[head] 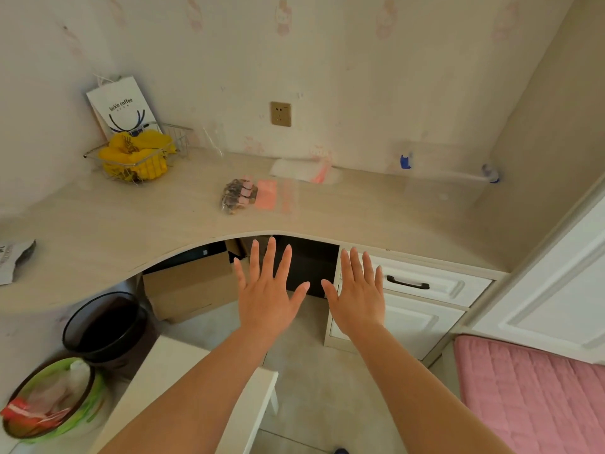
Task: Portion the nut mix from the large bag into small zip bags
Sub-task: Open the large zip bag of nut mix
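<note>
Up front, curved desk (98,224) against wallpapered wall (327,60); nut bags (237,194) mid-desk.

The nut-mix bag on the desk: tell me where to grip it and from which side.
Take the nut-mix bag by its flat pink zip strip at the right end, coming from above with the right hand. It lies flat, nuts bulging at the left, so the empty strip probably pinches easiest.

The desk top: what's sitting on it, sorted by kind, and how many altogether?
Wire basket with yellow contents: 1
White paper coffee bag: 1
Clear bag of nut mix: 1
Piles of empty zip bags with pink strips, one beside the nuts, one near the wall: 2
Dark packet at the left edge: 1
Total: 6
</note>
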